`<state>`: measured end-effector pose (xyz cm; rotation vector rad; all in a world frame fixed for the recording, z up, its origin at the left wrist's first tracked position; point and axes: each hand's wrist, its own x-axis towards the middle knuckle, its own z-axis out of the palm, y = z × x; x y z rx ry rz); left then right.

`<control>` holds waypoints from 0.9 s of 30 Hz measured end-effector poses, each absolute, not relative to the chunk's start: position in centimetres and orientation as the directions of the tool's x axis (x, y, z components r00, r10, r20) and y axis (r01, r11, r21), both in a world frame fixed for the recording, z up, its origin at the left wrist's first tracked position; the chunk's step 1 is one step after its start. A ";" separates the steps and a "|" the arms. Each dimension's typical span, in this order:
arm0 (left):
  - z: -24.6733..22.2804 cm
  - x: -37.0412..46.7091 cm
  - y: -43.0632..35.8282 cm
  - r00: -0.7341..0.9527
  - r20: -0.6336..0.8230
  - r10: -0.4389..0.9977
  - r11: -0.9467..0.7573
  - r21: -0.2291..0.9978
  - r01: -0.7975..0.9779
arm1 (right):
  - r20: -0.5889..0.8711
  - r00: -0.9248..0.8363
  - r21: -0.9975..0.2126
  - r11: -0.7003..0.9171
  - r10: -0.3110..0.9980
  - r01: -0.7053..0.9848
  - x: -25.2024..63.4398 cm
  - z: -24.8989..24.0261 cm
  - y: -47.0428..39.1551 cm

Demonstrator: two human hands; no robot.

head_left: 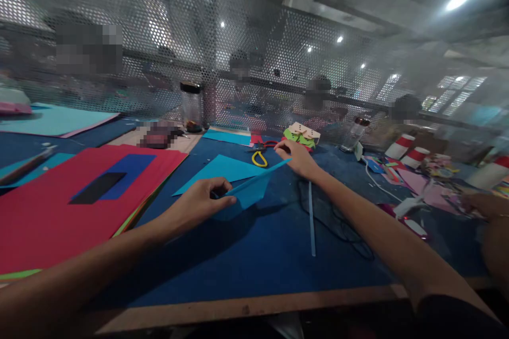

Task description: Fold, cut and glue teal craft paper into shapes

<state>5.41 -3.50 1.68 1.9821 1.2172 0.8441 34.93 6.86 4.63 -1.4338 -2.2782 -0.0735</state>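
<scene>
My left hand pinches the near edge of a blue paper sheet between thumb and fingers, and the sheet tilts up above the table. My right hand reaches past the sheet's far corner, its fingers bent and a little apart, with nothing seen in them. Close to those fingertips lie scissors with one red and one yellow handle; whether they touch is unclear. Another blue sheet lies flat behind my left hand. A narrow pale blue strip rests below my right wrist.
Red sheets are stacked at left, bearing blue and black pieces. A jar and a perforated screen stand behind. Green and cream cut-outs lie beyond my right hand. Right are a dark cable, a glue gun and another person's hand.
</scene>
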 end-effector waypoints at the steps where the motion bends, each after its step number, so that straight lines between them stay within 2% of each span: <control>1: 1.7 5.3 -3.4 0.356 0.176 0.918 -0.342 0.807 0.481 | 0.350 -0.356 -0.162 0.431 0.866 0.888 34.6 4.6 8.3; 12: 1.4 4.7 -2.7 0.347 0.090 0.934 -0.217 0.912 0.349 | 0.139 -0.276 0.178 0.250 0.951 0.952 31.2 1.8 18.9; 17: 0.9 4.8 -2.5 0.352 0.049 0.935 -0.158 0.944 0.289 | 0.122 -0.239 0.247 0.204 0.963 0.947 30.8 1.5 19.3; 22: 1.0 5.0 -2.5 0.365 0.038 0.930 -0.137 0.958 0.251 | 0.130 -0.177 0.174 0.153 0.976 0.973 31.4 2.2 18.4; 27: 0.6 5.2 -2.4 0.377 0.027 0.926 -0.118 0.968 0.221 | 0.218 -0.071 -0.067 0.088 0.973 0.994 33.1 3.1 16.4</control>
